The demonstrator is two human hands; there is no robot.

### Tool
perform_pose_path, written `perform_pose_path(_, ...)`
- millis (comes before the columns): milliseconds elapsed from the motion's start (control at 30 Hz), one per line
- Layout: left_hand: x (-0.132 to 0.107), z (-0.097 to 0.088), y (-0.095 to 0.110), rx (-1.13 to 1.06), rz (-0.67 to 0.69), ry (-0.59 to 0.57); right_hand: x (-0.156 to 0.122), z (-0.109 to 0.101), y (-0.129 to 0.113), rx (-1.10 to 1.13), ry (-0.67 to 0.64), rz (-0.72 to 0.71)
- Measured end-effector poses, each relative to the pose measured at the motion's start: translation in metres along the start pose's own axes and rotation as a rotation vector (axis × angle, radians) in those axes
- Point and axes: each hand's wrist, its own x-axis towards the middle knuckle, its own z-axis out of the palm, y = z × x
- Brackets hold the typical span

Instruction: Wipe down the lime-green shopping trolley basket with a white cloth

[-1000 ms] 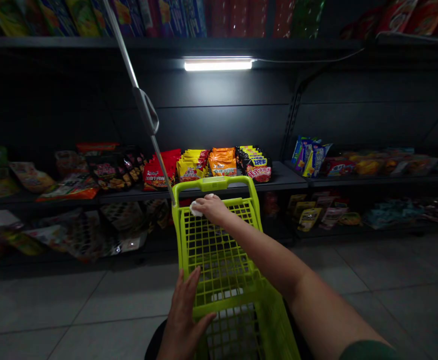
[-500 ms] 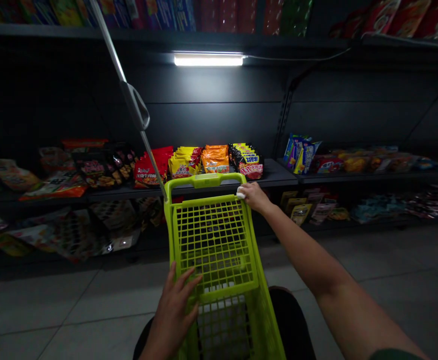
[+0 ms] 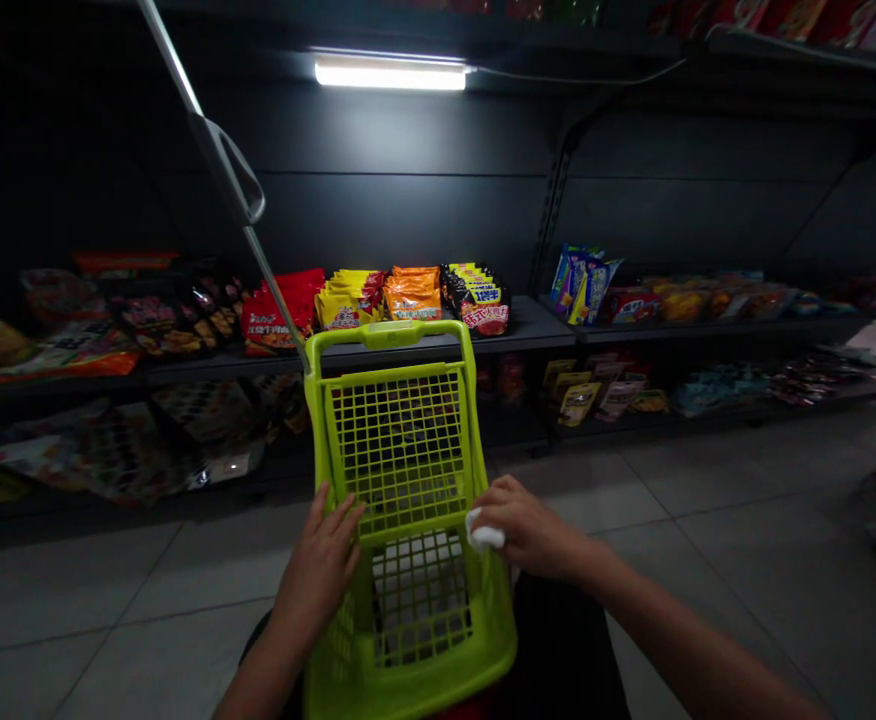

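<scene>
A lime-green plastic shopping basket [image 3: 408, 690] with grid walls stands tilted in front of me, its telescopic metal pull handle [image 3: 228, 170] slanting up to the left. My left hand [image 3: 323, 560] rests on the basket's left side with its fingers outstretched. On the right side, my right hand [image 3: 532, 525] is closed round a crumpled white cloth [image 3: 484, 530], which touches the basket's right rim. Part of the cloth is hidden inside the fingers, and its exact material is hard to make out.
Dark shelves ahead carry snack packets: red [image 3: 280, 312], yellow [image 3: 348, 298], orange [image 3: 412, 293] and black ones [image 3: 483, 300]. Blue packets [image 3: 584, 285] stand farther right. A lit tube lamp [image 3: 391, 73] hangs under the upper shelf. Grey floor tiles [image 3: 145, 590] lie below.
My right hand has moved with the cloth from the basket's upper right corner down along its right side. The basket's lower end has come further into view, and my left hand has shifted slightly.
</scene>
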Motion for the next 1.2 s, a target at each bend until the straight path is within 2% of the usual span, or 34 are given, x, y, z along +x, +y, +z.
perform_pose_path(67, 0.003, -0.004, 0.000, -0.036, 0.001, -0.024, 0.030, -0.011, 0.024, -0.070, 0.009, -0.012)
perform_pose_path(167, 0.010, -0.009, -0.002, -0.064, -0.022, -0.059, 0.082, -0.017, 0.063, -0.168, 0.117, 0.043)
perform_pose_path(233, 0.014, -0.010, -0.008, -0.062, -0.040, -0.065, 0.106, -0.012, 0.075, -0.194, 0.202, 0.098)
perform_pose_path(300, 0.018, -0.010, -0.017, -0.048, -0.069, -0.053, 0.112, 0.000, 0.073, -0.186, 0.244, 0.111)
perform_pose_path(400, 0.019, -0.008, -0.031, -0.034, -0.112, -0.024, 0.087, 0.023, 0.046, -0.105, 0.231, 0.053)
perform_pose_path(600, 0.014, -0.008, -0.044, -0.067, -0.126, -0.003, -0.027, 0.085, -0.035, 0.165, 0.260, -0.009)
perform_pose_path(700, 0.012, -0.009, -0.045, -0.073, -0.106, -0.023, -0.069, 0.114, -0.052, 0.247, 0.385, -0.026)
perform_pose_path(800, 0.011, -0.013, -0.048, -0.084, -0.077, -0.063, -0.072, 0.121, -0.044, 0.302, 0.454, -0.082)
perform_pose_path(900, 0.010, -0.017, -0.051, -0.074, -0.034, -0.130, -0.045, 0.111, -0.026, 0.383, 0.487, -0.109)
perform_pose_path(967, 0.008, -0.021, -0.053, -0.046, -0.001, -0.165, -0.027, 0.104, -0.022, 0.423, 0.566, -0.050)
perform_pose_path(1067, -0.001, -0.025, -0.057, -0.009, 0.021, -0.167, -0.020, 0.109, -0.035, 0.476, 0.642, 0.026)
perform_pose_path(1200, -0.020, -0.028, -0.069, 0.001, 0.068, -0.149, -0.042, 0.133, -0.068, 0.518, 0.554, -0.045)
